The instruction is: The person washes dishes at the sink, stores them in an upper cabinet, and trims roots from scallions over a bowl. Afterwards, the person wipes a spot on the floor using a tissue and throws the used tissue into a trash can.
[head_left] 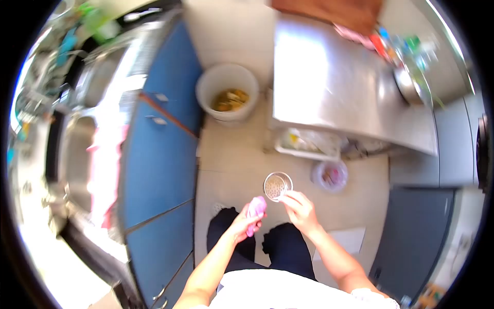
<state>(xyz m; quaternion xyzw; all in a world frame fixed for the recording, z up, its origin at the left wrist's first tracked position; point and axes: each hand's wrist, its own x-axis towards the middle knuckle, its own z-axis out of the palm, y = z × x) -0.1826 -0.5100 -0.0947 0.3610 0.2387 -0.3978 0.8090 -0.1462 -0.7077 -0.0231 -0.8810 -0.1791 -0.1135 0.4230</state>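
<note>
In the head view, my right hand (302, 212) pinches the rim of a small round metal cup (278, 187). The cup's bottom looks dotted, as if perforated, and its mouth faces up toward me. My left hand (244, 224) is closed around a crumpled pinkish-purple cloth (257, 207). The cloth bulges out above the fingers, just left of the cup, with a small gap between them. Both hands are held in front of my legs, over the tiled floor.
A white bucket (206, 100) with yellowish scraps stands ahead on the floor. To the right is a steel table (329, 92) with a white tray (303, 153) beneath. A small tub (315, 176) sits nearby. Blue cabinets (159, 170) and a sink (77, 149) line the left.
</note>
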